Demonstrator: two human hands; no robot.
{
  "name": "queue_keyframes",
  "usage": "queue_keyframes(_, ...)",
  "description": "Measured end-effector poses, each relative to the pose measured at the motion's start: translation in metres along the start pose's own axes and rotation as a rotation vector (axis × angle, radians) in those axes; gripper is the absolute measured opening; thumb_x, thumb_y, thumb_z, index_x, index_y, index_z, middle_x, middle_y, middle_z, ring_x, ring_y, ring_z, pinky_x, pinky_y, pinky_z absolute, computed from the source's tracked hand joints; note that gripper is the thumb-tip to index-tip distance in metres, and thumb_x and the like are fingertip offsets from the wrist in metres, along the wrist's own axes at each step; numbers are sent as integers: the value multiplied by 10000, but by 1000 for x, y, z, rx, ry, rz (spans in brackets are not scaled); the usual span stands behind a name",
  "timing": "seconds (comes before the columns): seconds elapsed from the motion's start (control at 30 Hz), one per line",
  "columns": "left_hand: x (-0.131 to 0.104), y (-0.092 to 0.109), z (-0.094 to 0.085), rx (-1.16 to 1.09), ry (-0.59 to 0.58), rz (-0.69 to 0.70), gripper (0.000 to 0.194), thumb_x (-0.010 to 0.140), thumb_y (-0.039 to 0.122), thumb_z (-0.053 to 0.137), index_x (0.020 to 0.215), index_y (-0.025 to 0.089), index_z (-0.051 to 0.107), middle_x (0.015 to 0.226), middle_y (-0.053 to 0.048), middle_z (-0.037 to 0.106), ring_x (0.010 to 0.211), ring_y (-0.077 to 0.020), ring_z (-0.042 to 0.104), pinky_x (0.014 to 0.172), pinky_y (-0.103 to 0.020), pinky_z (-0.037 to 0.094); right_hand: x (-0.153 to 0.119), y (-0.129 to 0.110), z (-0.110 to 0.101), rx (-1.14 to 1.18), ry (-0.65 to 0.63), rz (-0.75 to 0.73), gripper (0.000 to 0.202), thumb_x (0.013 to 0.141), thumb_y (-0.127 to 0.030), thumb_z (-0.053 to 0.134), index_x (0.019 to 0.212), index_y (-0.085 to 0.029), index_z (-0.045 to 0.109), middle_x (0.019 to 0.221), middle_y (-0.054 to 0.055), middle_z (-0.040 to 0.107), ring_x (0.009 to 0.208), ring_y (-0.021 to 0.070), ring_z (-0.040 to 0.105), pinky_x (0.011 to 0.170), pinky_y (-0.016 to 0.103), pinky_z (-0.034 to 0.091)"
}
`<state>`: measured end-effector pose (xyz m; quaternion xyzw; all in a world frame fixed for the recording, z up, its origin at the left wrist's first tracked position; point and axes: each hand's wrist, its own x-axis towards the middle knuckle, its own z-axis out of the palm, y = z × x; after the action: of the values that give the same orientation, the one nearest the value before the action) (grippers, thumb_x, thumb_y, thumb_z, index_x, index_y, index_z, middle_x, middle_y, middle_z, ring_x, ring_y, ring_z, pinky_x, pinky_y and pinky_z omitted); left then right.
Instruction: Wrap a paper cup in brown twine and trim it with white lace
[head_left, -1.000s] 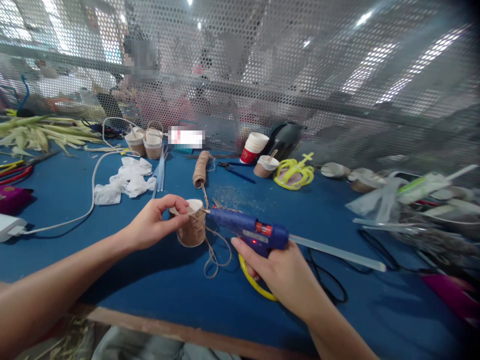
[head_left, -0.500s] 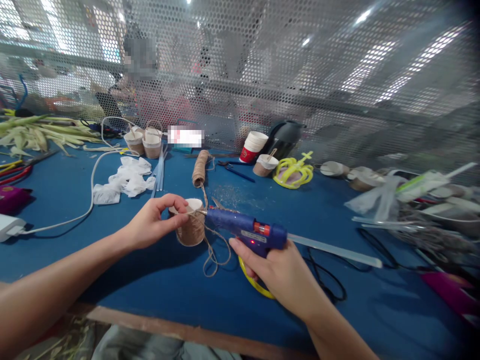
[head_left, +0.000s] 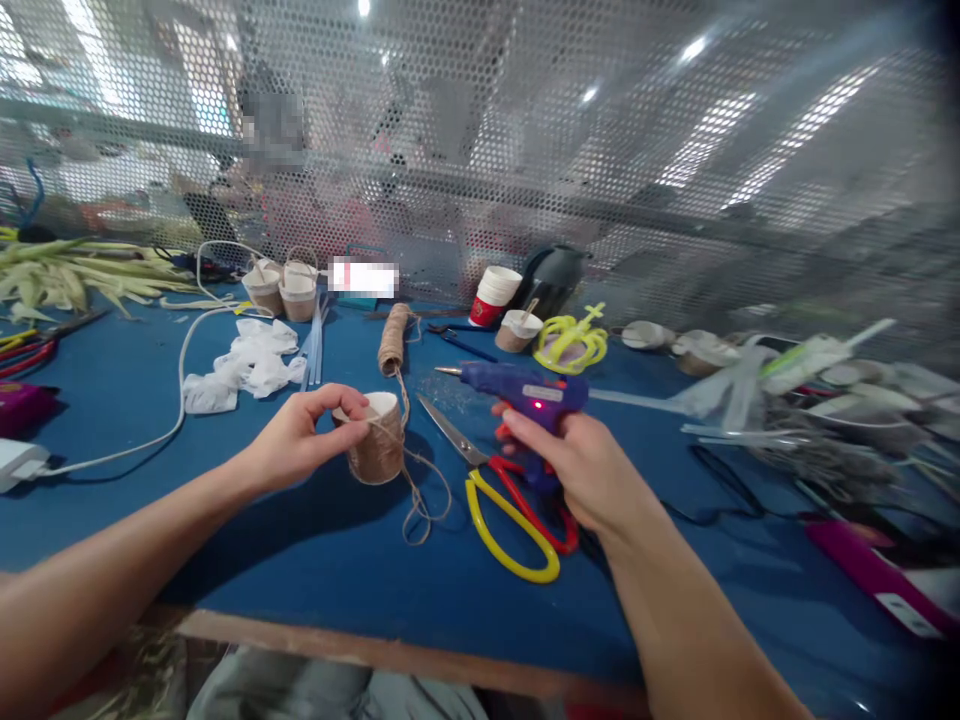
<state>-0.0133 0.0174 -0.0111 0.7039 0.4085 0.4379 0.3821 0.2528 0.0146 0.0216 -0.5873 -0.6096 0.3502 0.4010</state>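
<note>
Left hand [head_left: 307, 432]: thumb and fingertips closed in a pinch at the left rim of the brown paper cup [head_left: 377, 458]; can't tell if twine [head_left: 421, 464] is nipped too. Right hand [head_left: 596, 465]: wrapped round the grip of the blue hot glue gun [head_left: 517, 382], red light lit. Key relation: gun is right of the cup, long axis roughly left-right, metal nozzle [head_left: 449, 371] pointing left beyond the cup's far rim, tip not touching it. Left hand is nearer the cup. Cup: tapered, white inside, rough-looking brown wall. Twine: thin, tan, loosely looped right of the cup. Spool [head_left: 391, 342]: ribbed, tan, behind the cup. Scissors [head_left: 480, 465]: steel blades, red and yellow handles, right of the cup
</note>
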Motion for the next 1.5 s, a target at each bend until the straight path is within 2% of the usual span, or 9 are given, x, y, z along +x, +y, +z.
queue_keyframes(0.13,-2,3,-3,51,13,39,117,756,262,563,717,152,555,925,-86,610,903,-204,561,801,-344,420,34,16,-15,-300,194,121,265,816,-378,524,691,-149,575,554,29,586,479,128,539,447,237,433)
queue_keyframes(0.27,-4,7,-6,121,22,93,118,756,258,546,706,151,555,935,-91,601,905,-201,562,823,-347,414,59,34,-20,-405,179,235,308,832,-347,531,585,-163,519,434,1,507,389,123,512,401,244,420)
queue_keyframes(0.4,-4,11,-7,143,17,114,122,759,260,538,706,152,553,918,-89,607,880,-197,571,776,-327,433,67,41,-20,-530,167,239,225,859,-307,543,730,-127,585,640,0,602,530,99,562,520,245,477)
queue_keyframes(0.5,-4,12,-7,137,24,132,110,758,249,534,706,154,547,892,-81,611,840,-185,575,741,-312,446,58,27,-14,-578,165,115,167,857,-257,545,758,-135,603,837,79,634,736,145,593,648,283,476)
queue_keyframes(0.6,-3,14,-6,131,15,143,97,759,240,532,718,154,549,857,-73,615,809,-178,573,714,-304,453,34,-2,6,-552,53,-48,162,801,-280,600,697,-157,616,840,115,653,804,200,598,696,303,451)
queue_keyframes(0.73,-3,15,-5,129,16,156,92,754,232,538,716,151,556,835,-66,613,796,-176,572,711,-303,455,-5,-33,44,-362,-381,-225,215,691,-326,705,834,-188,623,855,41,679,772,169,611,677,278,454)
queue_keyframes(0.93,-4,17,-6,139,-43,154,80,773,217,525,731,154,549,851,-66,607,830,-176,570,726,-299,451,-23,-37,59,-87,-397,-171,172,829,-313,526,732,-172,544,589,-24,552,497,95,507,496,227,399)
queue_keyframes(1.17,-6,17,-6,53,-149,149,102,795,214,532,725,147,562,885,-85,603,929,-215,563,818,-352,421,-20,-34,52,-36,-208,-248,128,801,-298,540,768,-175,554,599,-27,510,531,95,465,486,211,386)
queue_keyframes(1.5,-8,21,-6,-51,-234,139,58,780,177,560,733,148,579,931,-82,607,987,-206,545,863,-340,412,-21,-31,54,11,-234,-252,127,796,-295,548,750,-177,536,605,-32,503,530,86,448,478,202,374)
